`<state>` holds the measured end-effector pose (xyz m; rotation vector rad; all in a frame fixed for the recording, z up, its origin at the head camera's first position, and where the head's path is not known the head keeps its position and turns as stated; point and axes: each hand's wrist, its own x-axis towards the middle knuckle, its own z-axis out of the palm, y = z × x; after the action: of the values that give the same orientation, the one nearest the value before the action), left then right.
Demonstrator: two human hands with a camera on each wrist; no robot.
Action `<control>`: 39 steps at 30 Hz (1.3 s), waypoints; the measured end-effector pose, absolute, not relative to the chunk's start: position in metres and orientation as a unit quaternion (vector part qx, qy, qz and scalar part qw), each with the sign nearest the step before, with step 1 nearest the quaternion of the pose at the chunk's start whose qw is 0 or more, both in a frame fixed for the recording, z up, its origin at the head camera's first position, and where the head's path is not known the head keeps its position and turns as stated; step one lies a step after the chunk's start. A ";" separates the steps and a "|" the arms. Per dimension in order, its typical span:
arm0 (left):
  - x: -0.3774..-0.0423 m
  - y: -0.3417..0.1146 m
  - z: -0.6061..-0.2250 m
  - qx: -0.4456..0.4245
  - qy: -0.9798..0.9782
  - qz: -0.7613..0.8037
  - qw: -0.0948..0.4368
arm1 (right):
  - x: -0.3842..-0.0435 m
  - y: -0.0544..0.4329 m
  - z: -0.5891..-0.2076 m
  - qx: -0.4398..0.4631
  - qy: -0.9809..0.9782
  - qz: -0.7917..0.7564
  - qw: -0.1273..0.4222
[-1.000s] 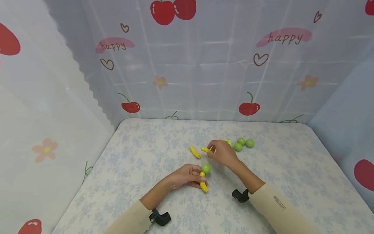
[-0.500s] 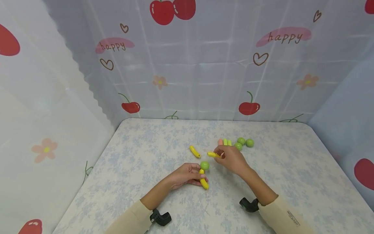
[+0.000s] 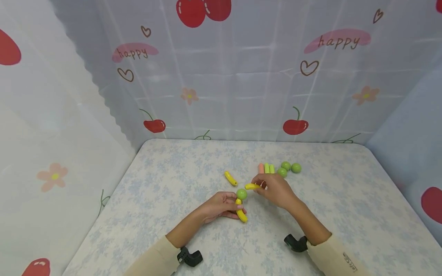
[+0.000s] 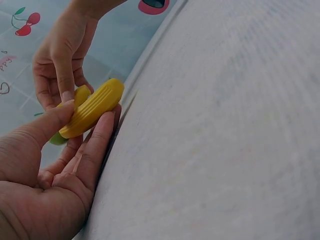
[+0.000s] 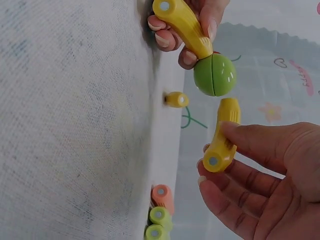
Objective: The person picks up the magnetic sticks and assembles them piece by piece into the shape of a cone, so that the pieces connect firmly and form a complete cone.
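Observation:
My left hand [image 3: 219, 207] pinches a yellow curved magnetic stick [image 3: 241, 217] between thumb and fingers. At the stick's far end sits a green ball [image 5: 215, 75], touching it. My right hand [image 3: 276, 189] pinches a second yellow curved magnetic stick [image 5: 222, 135], with a grey metal disc showing at one end. Its other end points at the ball across a small gap, as the right wrist view shows. In the left wrist view, the first stick [image 4: 97, 107] hides most of the ball. Another yellow stick [image 3: 230, 178] lies on the table just beyond both hands.
Behind my right hand lie a salmon-pink stick [image 3: 261, 168] and light-green sticks [image 3: 267, 168], side by side and partly hidden. Several green balls [image 3: 296, 168] rest to their right. A printed curtain [image 3: 224, 76] hangs behind the patterned table [image 3: 165, 172].
My right hand has drawn its yellow stick back to the right and nearer, beside the ball. My left hand has tilted its stick and ball slightly away. The pink stick has come into view.

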<state>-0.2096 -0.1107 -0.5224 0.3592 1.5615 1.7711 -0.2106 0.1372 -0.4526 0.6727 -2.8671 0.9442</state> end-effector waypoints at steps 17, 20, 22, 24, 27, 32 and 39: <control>-0.212 -0.112 -0.519 0.168 0.594 0.686 0.386 | -0.216 0.140 -0.462 0.288 -0.874 0.390 -0.009; -0.212 -0.112 -0.520 0.167 0.596 0.684 0.386 | -0.216 0.138 -0.463 0.300 -0.868 0.394 -0.021; -0.212 -0.111 -0.520 0.165 0.599 0.683 0.384 | -0.215 0.137 -0.463 0.303 -0.865 0.399 -0.026; -0.212 -0.111 -0.521 0.163 0.602 0.683 0.380 | -0.215 0.136 -0.463 0.304 -0.861 0.407 -0.032; -0.213 -0.110 -0.522 0.161 0.607 0.683 0.373 | -0.214 0.134 -0.464 0.306 -0.855 0.417 -0.043; -0.211 -0.109 -0.523 0.163 0.621 0.679 0.356 | -0.214 0.131 -0.466 0.310 -0.851 0.419 -0.060; -0.210 -0.107 -0.526 0.154 0.627 0.681 0.347 | -0.220 0.151 -0.456 0.256 -0.869 0.422 -0.013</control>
<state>-0.2101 -0.1065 -0.5261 0.3990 1.6266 1.7657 -0.2201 0.1513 -0.4561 0.8122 -2.7537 1.3383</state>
